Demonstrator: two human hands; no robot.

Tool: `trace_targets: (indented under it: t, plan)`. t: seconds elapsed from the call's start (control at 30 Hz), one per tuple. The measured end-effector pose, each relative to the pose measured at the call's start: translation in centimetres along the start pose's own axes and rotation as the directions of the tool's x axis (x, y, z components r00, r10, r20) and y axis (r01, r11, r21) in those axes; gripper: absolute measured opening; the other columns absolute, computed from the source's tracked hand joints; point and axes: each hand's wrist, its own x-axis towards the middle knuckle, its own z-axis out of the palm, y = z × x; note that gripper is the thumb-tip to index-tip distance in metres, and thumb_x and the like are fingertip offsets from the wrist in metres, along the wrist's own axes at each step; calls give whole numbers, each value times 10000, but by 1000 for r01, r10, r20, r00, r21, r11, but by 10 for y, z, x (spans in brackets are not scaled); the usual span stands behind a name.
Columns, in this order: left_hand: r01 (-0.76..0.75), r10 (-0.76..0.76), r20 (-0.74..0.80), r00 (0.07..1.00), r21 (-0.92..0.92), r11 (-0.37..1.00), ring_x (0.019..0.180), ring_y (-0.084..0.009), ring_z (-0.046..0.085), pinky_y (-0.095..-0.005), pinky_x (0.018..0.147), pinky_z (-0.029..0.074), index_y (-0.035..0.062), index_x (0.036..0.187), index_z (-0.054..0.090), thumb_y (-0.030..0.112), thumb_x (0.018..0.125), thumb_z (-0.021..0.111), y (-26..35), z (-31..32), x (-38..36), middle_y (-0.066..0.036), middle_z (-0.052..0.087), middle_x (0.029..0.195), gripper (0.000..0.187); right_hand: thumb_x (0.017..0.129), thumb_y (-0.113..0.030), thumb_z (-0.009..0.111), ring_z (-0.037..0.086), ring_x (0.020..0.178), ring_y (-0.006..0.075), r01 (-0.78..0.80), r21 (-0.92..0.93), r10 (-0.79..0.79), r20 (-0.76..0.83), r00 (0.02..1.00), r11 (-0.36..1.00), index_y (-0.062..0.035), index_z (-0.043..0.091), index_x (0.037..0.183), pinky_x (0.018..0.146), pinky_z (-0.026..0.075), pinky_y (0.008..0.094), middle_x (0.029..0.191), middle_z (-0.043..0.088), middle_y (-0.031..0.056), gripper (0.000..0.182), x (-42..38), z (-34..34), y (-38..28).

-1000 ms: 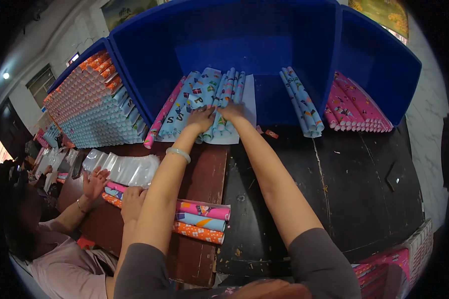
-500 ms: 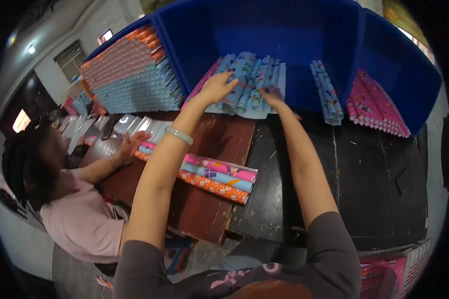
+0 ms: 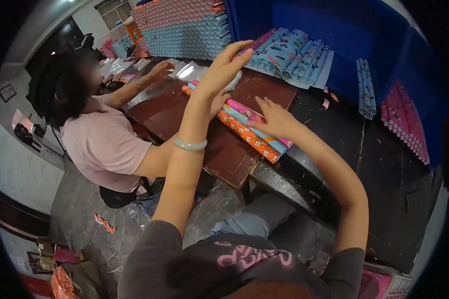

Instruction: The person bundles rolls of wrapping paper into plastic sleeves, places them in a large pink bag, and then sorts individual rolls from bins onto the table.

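Three rolls of wrapping paper lie side by side on the brown table: an orange roll [image 3: 247,134] with white patterns, a light blue roll and a pink roll. Over their right part my right hand [image 3: 277,119] is spread, fingertips right at the pink roll. My left hand [image 3: 227,67] is raised, fingers stretched out and nothing held, in front of a pile of light blue rolls [image 3: 284,52]. A co-worker's hand [image 3: 218,103] touches the rolls from the left, partly hidden behind my left forearm.
Blue bins [image 3: 334,30] stand along the back. Stacked pink and blue rolls [image 3: 184,30] rise at the left, and pink rolls [image 3: 404,117] lie at the right. A co-worker in a pink shirt [image 3: 105,134] sits to my left. Paper scraps [image 3: 326,103] lie on the black table [image 3: 329,129].
My view has turned left. My right hand has come away from the light blue pile to the three rolls. My left hand has lifted off the pile. The co-worker's second hand now shows at the rolls.
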Motion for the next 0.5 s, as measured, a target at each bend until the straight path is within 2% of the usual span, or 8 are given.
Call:
trace_targets:
  t: [0.07,0.13,0.17,0.23,0.27,0.33,0.43,0.5]
  plan:
    - [86,-96,-64,993,-140,986,1034,-121,464,-247,909,363,47,1242,500,272,923,499,6,6,-24,-61,530,1156,390,672,-629,622,410,1204,387,-47,-194,49,5,999,980,17,201,1379,943,377,495,1373,290,277,1046,-10,11,-26]
    - [214,-226,-11,974,-278,937,1183,-169,355,-354,944,327,147,1247,493,347,888,548,-6,7,-42,-23,429,1294,414,661,-608,647,436,1176,372,-76,-216,74,-18,997,973,21,226,1365,922,392,490,1344,331,263,1034,-9,25,-36]
    - [270,-305,-34,952,-381,885,1103,-153,424,-314,903,357,141,1244,492,310,887,542,-17,11,-52,-19,458,1259,398,651,-588,672,462,1148,356,-105,-240,101,-26,995,965,24,252,1352,900,406,484,1315,372,250,1021,-4,28,-42]
    - [321,-330,9,944,-253,912,1048,-178,504,-312,855,400,112,1241,489,257,873,534,-43,8,-67,-62,515,1218,398,650,-566,680,475,1132,353,-144,-185,145,-9,989,972,13,257,1351,903,412,464,1280,407,251,1003,15,39,-46]
    - [210,-205,-53,977,113,971,979,-264,561,-337,824,428,82,1223,491,175,846,514,-49,9,-67,-149,551,1169,389,656,-535,690,484,1110,322,-176,-173,177,-9,984,969,18,272,1340,888,420,453,1253,432,215,974,24,47,-49]
    - [64,-184,100,978,696,716,903,-243,551,-344,769,432,10,1216,468,132,866,498,-37,15,-75,-140,574,1030,371,716,-467,649,489,1097,269,-220,-193,219,-27,975,956,-14,308,1330,876,427,430,1227,475,135,836,32,53,-60]
    - [-82,83,20,996,507,858,1049,-319,514,-377,917,389,-22,1183,484,123,854,466,-73,45,-96,-202,539,1140,360,808,-419,515,486,1111,264,-129,-281,81,-176,981,951,-137,388,1288,868,441,435,1218,499,91,572,42,76,-51]
    - [-50,46,19,999,437,898,1108,-319,487,-371,963,361,-28,1192,477,134,867,446,-86,51,-104,-205,529,1164,365,813,-405,511,501,1094,264,-69,-221,20,-216,976,973,-143,396,1280,848,456,444,1205,503,105,548,49,82,-41]
